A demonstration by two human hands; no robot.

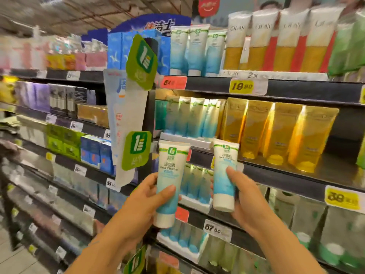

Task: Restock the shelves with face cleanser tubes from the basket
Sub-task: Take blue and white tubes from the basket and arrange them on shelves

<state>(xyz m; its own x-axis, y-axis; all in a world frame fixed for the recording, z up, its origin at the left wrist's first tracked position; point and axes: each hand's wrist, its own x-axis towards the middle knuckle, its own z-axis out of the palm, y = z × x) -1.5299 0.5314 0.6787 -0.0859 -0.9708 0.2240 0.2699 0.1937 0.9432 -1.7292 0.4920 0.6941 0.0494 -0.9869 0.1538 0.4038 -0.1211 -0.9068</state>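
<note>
Face cleanser tubes are being gripped cap-down, one in the left hand, another in the right hand, fingers curled around each, probably lining up with the matching shelf row just beyond the knuckles.

Bright, even store light falls from overhead as I face the shelves, throwing shadow under each ledge. Glare flares off the gold tubes at right. Motion blur smears the left aisle and ceiling; the wide lens bends the shelf lines at the edges. Only the tubes in my fingers read fairly sharp.
</note>
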